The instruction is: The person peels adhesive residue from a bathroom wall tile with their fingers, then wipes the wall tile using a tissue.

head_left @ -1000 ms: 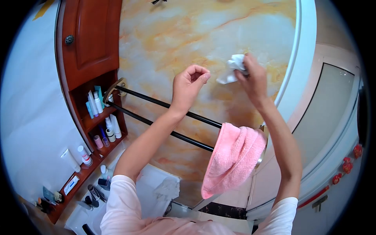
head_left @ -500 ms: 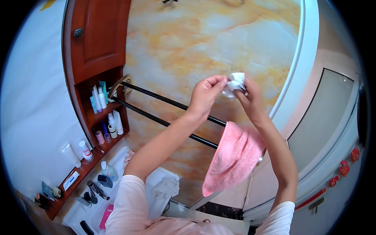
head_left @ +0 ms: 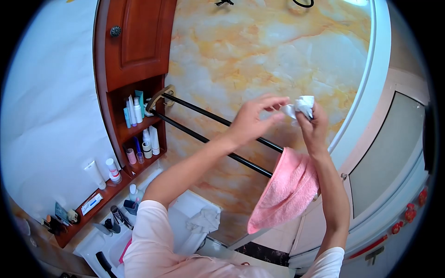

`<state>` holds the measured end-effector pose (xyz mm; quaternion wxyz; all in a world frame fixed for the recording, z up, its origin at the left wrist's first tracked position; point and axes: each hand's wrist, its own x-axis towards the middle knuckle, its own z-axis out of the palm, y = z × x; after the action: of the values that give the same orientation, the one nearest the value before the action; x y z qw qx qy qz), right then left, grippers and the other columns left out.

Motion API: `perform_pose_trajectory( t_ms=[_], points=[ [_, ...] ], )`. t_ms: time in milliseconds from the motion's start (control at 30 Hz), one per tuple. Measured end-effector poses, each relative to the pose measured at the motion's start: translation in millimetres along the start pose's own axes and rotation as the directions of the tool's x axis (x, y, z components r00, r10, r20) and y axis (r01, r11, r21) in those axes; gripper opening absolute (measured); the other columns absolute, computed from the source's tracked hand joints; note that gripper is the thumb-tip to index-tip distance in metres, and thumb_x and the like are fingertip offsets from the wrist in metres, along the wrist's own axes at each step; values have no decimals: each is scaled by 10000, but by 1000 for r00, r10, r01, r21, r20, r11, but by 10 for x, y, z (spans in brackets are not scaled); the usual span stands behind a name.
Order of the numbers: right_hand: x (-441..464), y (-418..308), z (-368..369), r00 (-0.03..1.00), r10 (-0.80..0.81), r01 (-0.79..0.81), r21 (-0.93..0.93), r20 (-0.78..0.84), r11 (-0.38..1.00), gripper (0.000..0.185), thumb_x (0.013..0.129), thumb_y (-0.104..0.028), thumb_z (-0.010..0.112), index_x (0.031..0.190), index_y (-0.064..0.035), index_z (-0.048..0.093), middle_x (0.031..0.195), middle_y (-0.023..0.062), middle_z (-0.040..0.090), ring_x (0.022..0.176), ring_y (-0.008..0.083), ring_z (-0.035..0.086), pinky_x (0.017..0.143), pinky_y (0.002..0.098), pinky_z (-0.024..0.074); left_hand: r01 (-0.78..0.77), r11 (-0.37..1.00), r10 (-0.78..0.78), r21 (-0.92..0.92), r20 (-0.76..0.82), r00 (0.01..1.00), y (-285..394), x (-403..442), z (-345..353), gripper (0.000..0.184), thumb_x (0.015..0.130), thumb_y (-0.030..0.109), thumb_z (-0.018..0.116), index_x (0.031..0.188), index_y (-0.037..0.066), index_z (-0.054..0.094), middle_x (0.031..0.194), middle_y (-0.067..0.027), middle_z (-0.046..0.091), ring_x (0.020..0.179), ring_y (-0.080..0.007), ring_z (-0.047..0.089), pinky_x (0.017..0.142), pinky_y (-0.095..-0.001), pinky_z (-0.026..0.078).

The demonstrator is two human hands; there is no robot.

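My right hand (head_left: 316, 127) is closed round a crumpled white tissue (head_left: 304, 104), held up in front of the marbled wall. A loose end of the tissue sticks out toward my left hand (head_left: 259, 116). That hand has its thumb and fingers apart, just left of the tissue, and appears to hold nothing. Below both hands, a pink towel (head_left: 287, 192) hangs over the right end of a black double towel rail (head_left: 250, 165). Part of the towel's right edge is behind my right forearm.
At left, a brown wooden cabinet (head_left: 139, 46) has open shelves with several bottles and tubes. A ledge (head_left: 109, 192) with toiletries runs above the white sink (head_left: 88, 252). A white cloth (head_left: 204, 221) lies by the basin. A door with a glass panel (head_left: 384, 153) stands at right.
My left fingers have come away from the tissue and spread apart. The tissue stays in my right hand. The view has shifted, so the scene appears further right and slightly lower.
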<state>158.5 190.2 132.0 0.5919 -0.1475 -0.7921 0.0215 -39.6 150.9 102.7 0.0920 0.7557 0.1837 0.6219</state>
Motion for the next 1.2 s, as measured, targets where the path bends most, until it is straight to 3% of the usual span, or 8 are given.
perform_pose_trajectory(
  t_ms=[67, 133, 200, 300, 500, 733, 1000, 1200],
  points=[
    [-22, 116, -25, 998, 60, -58, 28, -37, 998, 153, 816, 13, 622, 968, 5, 637, 800, 35, 596, 720, 126, 567, 653, 283, 454, -44, 981, 77, 191, -170, 982, -71, 157, -246, 300, 884, 93, 683, 1174, 17, 673, 1124, -112, 685, 1008, -217, 657, 858, -334, 514],
    [-29, 222, -66, 999, 37, -38, -17, -15, 999, 152, 812, 11, 622, 963, 7, 636, 789, 18, 590, 726, 103, 556, 649, 272, 448, -172, 883, 322, 437, -297, 899, -379, 474, -665, 256, 850, 92, 704, 1097, 24, 695, 1124, -127, 680, 982, -289, 661, 845, -364, 519],
    [-39, 223, -41, 999, 24, -23, -34, 31, 999, 155, 809, 12, 621, 962, -1, 634, 794, 40, 596, 720, 119, 563, 651, 269, 446, -194, 741, 465, 643, -282, 839, -520, 761, -994, 210, 815, 56, 713, 1023, 32, 706, 1054, -133, 668, 943, -339, 638, 829, -387, 517],
    [18, 135, -34, 999, -9, 14, -110, 41, 994, 183, 802, 12, 639, 984, -7, 632, 795, 62, 598, 714, 146, 570, 659, 284, 456, -206, 670, 502, 713, -231, 833, -777, 1043, -1209, 193, 799, 18, 712, 991, 39, 704, 981, -122, 653, 906, -332, 629, 783, -385, 515],
    [759, 117, -316, 965, -262, 239, -371, -11, 897, 209, 798, -7, 689, 992, -18, 611, 785, 131, 601, 680, 286, 570, 651, 339, 472, -373, 500, 645, 782, -49, 763, -902, 1069, -1357, 152, 784, -7, 727, 922, 20, 668, 939, -108, 636, 870, -300, 620, 729, -363, 511],
    [1837, 229, -654, 892, -451, 289, -727, -33, 623, 221, 805, -81, 722, 971, -37, 583, 821, 163, 637, 755, 373, 609, 664, 415, 483, -422, 532, 651, 734, -36, 758, -874, 1077, -1376, 136, 790, -20, 714, 894, 0, 629, 934, -126, 621, 868, -313, 611, 723, -379, 500],
    [1904, 448, -663, 820, -570, 338, -764, -48, 550, 281, 813, -99, 725, 1051, -29, 594, 893, 170, 655, 807, 381, 625, 700, 414, 499, -346, 664, 476, 663, -18, 879, -850, 1116, -1482, 123, 820, 3, 677, 924, -1, 611, 941, -156, 613, 895, -336, 602, 760, -391, 493],
    [1901, 467, -669, 800, -599, 374, -739, -49, 560, 298, 820, -104, 726, 1080, -32, 600, 908, 169, 660, 813, 379, 626, 705, 404, 504, -386, 629, 557, 675, -46, 829, -910, 1104, -1449, 161, 808, -17, 684, 958, 13, 633, 937, -143, 626, 878, -321, 605, 742, -378, 495]
  ],
)
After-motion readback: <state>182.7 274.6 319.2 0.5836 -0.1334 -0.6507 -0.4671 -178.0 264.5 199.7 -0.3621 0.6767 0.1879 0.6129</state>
